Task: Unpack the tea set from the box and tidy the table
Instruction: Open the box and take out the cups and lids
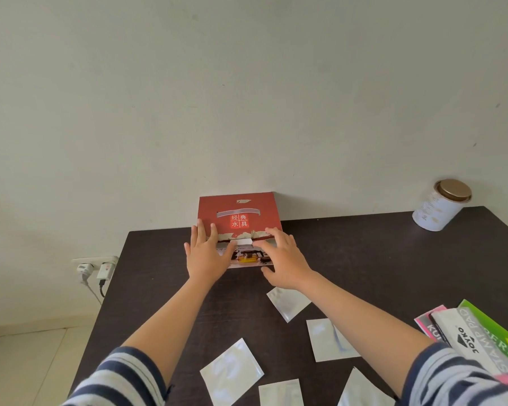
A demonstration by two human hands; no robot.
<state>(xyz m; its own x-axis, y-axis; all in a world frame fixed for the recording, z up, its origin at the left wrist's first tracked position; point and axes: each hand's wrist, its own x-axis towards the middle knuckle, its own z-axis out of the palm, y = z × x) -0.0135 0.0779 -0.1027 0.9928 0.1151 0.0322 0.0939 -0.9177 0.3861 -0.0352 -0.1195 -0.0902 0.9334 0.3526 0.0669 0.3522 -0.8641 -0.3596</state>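
- Both hands are flat on the red tea set box (238, 213): the left hand (206, 253) and the right hand (282, 257) lie with fingers straight and spread apart, pressing on the lid, clamped on nothing.
- The box stands at the far edge of the dark table (364, 259), just past the fingertips, its back against the wall (246, 98).
- Between the two thumbs sits a white tab (244, 241) over torn paper; a hard pull there could, I'd judge, rip the lid further or jolt whatever fragile pieces are inside.
- If the box is dragged toward the wrists it could plough into the silver sachets (231, 372) strewn on the table beneath the forearms.
- Well off beyond the right hand's little finger a white tin (440, 206) stands by the wall; booklets (481, 341) lie by the right sleeve.
- Left of the left hand, plugs (96, 269) hang from a wall socket.
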